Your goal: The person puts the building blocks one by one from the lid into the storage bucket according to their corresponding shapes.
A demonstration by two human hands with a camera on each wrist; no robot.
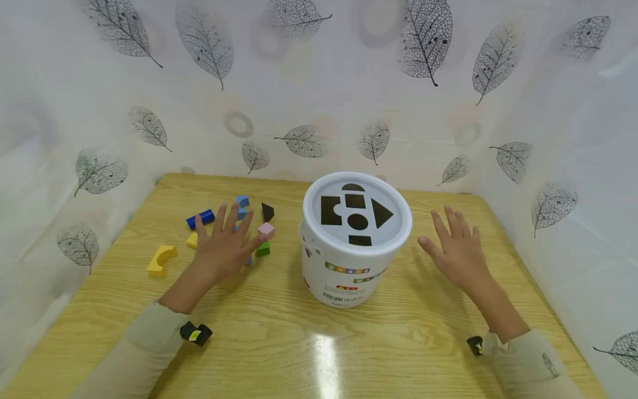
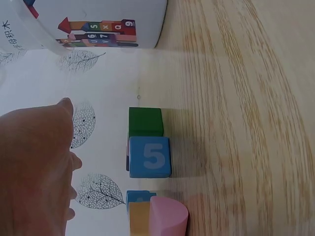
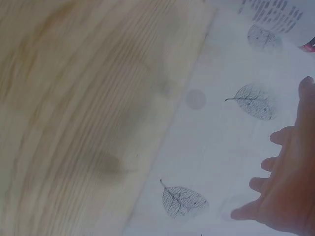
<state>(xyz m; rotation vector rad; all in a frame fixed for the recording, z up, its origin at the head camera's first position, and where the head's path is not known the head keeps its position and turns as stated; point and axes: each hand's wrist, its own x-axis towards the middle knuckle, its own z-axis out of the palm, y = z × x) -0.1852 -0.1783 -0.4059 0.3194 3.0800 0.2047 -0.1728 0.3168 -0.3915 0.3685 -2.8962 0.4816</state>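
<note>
My left hand point(image 1: 221, 249) hovers with fingers spread over scattered toy blocks, partly covering them. Around it lie a dark blue cylinder block point(image 1: 201, 219), a yellow arch block point(image 1: 162, 261), a light blue notched block point(image 1: 242, 201), a dark brown block point(image 1: 267, 212), a pink block point(image 1: 266, 230) and a green block point(image 1: 263, 249). In the left wrist view a blue block marked 5 point(image 2: 150, 157) stands before the green one, near a pink rounded block point(image 2: 168, 216). Right of the white bucket point(image 1: 344, 277), my right hand point(image 1: 458, 255) is held above the table, fingers spread, holding nothing.
The bucket's white lid point(image 1: 311, 208) has several shaped cut-outs, among them a triangle, a circle and a square. Everything stands on a wooden table point(image 1: 259, 343). A pale leaf-print sheet point(image 1: 309, 88) rises behind it and along both sides.
</note>
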